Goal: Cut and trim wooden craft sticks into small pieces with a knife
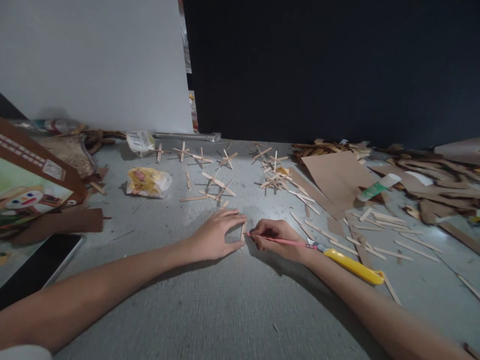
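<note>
My left hand (216,235) rests on the grey table, thumb and fingers gripping a short wooden craft stick (243,232) at its two ends. Between the fingers of my right hand (277,239) is a slim red pencil (283,241), its tip at or very near the stick. A yellow utility knife (352,265) lies just beyond the right wrist. Ahead of my hands are crossed craft sticks (219,185) and a cluster of joined sticks (275,180). Whether the tip leaves a mark is too small to tell.
Loose sticks (386,220), a glue stick (378,187) and cardboard (333,175) lie to the right. On the left are a phone (41,265), a printed carton (33,185) and a yellow snack packet (146,182). Dark and white panels (330,70) stand behind.
</note>
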### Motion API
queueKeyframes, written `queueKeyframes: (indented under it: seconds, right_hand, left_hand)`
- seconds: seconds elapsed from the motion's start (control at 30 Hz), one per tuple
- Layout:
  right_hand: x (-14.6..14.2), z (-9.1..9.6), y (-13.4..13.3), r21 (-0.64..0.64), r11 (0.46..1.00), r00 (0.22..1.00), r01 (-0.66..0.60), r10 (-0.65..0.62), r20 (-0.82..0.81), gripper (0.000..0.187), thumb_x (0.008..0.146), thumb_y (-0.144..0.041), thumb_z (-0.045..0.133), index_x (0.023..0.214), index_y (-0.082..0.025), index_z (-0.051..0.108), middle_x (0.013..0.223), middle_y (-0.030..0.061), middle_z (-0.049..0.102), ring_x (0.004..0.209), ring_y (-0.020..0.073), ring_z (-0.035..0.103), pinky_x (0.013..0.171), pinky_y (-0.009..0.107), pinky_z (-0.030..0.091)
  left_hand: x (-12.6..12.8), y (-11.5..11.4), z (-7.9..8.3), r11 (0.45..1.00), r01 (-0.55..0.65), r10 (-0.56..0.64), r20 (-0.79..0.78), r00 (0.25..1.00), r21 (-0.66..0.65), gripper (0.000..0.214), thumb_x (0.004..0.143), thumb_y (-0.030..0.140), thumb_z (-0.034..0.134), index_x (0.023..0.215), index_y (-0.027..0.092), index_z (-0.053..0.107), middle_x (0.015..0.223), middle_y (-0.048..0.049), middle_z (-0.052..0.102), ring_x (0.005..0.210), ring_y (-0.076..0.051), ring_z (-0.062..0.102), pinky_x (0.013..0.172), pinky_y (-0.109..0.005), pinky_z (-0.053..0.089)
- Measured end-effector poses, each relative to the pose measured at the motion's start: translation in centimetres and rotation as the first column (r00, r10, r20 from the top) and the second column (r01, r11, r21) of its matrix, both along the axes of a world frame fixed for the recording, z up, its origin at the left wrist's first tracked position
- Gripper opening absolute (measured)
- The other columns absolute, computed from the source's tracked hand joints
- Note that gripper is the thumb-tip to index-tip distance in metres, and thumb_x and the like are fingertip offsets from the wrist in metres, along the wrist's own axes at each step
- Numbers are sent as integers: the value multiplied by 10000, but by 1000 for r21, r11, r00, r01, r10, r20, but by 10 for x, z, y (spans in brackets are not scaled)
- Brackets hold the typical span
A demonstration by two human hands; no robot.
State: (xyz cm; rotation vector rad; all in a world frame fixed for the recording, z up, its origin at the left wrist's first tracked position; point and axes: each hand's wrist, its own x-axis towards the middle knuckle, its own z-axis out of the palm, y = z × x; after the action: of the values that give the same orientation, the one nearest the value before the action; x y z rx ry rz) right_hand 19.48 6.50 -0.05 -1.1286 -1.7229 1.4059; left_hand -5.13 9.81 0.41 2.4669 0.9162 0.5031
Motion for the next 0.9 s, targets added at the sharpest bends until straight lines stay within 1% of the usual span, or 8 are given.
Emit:
queueKeyframes:
  seconds: [0.2, 0.37, 0.5, 0.57, 0.63, 0.7, 0.8, 0.9]
  right_hand:
    - [2, -2, -2, 39, 999, 999, 28, -26, -29, 335, 900, -522, 752, 820, -214, 646, 670, 22, 693, 584, 149, 631, 564, 270, 504]
    - [5, 4, -6, 180, 968, 983, 173, -158, -91, 344, 920, -542, 732, 812, -227, 645, 687, 24, 692, 602, 161, 636, 577, 280, 523]
    - [4, 9, -5, 157, 960, 970, 231, -216, -109, 375, 905, -573, 749, 807, -227, 643, 658, 19, 689, 560, 157, 621, 550, 275, 514]
    - [4, 9, -5, 148, 959, 968, 241, -226, -110, 383, 899, -589, 752, 818, -228, 651, 655, 21, 691, 558, 161, 623, 544, 278, 515]
    - [3, 9, -5, 148, 959, 967, 242, -227, -113, 379, 896, -591, 754, 837, -229, 661, 652, 20, 693, 553, 164, 624, 537, 279, 514]
    - [3, 8, -5, 148, 960, 969, 237, -222, -111, 365, 897, -582, 756, 872, -226, 678, 654, 19, 695, 551, 165, 626, 531, 277, 514]
    - [3, 7, -4, 141, 967, 975, 213, -200, -99, 360, 901, -577, 748, 918, -221, 699, 656, 13, 687, 551, 165, 636, 527, 274, 521]
    - [4, 4, -4, 157, 974, 986, 162, -152, -73, 343, 919, -555, 732, 941, -212, 720, 683, 20, 692, 571, 164, 651, 534, 268, 526]
  left_hand:
    - [-3, 0, 2, 1000, 3, -3, -55, 998, 0, 574, 935, 305, 728, 1487, 221, 596, 1559, -164, 584, 1507, -327, 478, 1231, -577, 391]
    - [-3, 3, 2, 996, 80, -82, -43, 996, -36, 590, 940, 145, 631, 1514, 259, 555, 1580, -125, 576, 1525, -303, 461, 1257, -592, 339]
    - [-2, 7, -3, 994, 70, -62, 99, 993, -79, 541, 942, 61, 524, 1460, 213, 573, 1333, -125, 755, 1361, -270, 618, 1201, -570, 404]
    - [-2, 7, -5, 995, 51, -36, 167, 985, -88, 552, 931, 12, 455, 1434, 202, 580, 1176, -108, 806, 1212, -237, 702, 1115, -509, 492]
    - [-2, 4, -4, 1000, -15, 17, 220, 975, -8, 530, 920, -16, 416, 1369, 181, 619, 1116, -104, 802, 1116, -217, 727, 1003, -429, 560]
    - [-1, -4, -2, 979, -92, 54, 201, 978, 184, 450, 921, -17, 417, 1243, 151, 682, 1089, -115, 779, 1105, -236, 709, 943, -408, 579]
    - [2, -26, 1, 884, -38, 78, -67, 995, 465, 300, 916, 27, 484, 1059, 101, 737, 1019, -148, 757, 1023, -303, 689, 922, -474, 574]
    - [6, -53, 1, 832, -18, 204, -275, 940, 554, 343, 912, 81, 513, 1180, 11, 715, 1116, -222, 747, 988, -336, 693, 877, -492, 568]
